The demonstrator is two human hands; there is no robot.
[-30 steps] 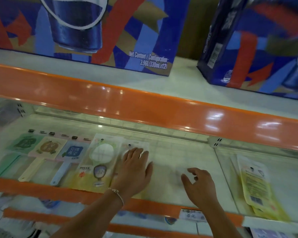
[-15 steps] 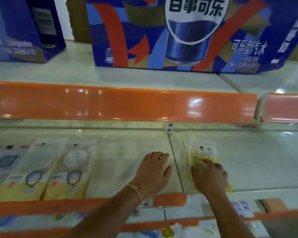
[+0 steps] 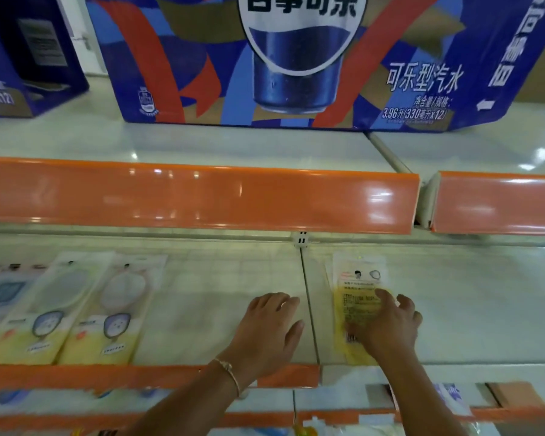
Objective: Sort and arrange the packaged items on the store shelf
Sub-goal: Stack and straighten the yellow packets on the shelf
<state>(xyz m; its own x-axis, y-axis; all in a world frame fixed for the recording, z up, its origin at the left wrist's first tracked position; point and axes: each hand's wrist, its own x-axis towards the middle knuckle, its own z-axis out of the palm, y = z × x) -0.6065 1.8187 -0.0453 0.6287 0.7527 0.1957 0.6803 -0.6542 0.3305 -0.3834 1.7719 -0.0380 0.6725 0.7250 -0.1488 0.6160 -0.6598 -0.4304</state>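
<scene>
Two hands were on the middle shelf, each with its own job. The right hand lay on the yellow packet, which rested flat on the right section of the shelf, just right of the seam between the two shelf boards. Its fingers were spread over the lower half of the packet and a little bent; whether they pinched an edge or only pressed down, I could not tell. Probably this hand held the packet so it could be slid or lifted — it was alone on that side, well apart from the others.

The left hand rested palm down on the bare shelf just left of the seam, fingers nearly straight and gripping nothing. It seemed to serve as support while the person leaned in.

Further left, two similar packets lay flat side by side, touching, with their lower ends near the orange front rail. More packets showed at the far left edge, blurred. As I judged it, the single yellow packet belonged with this row, and the free space between was where it should go.

On the upper shelf stood big blue cola cartons — not part of this step.
</scene>
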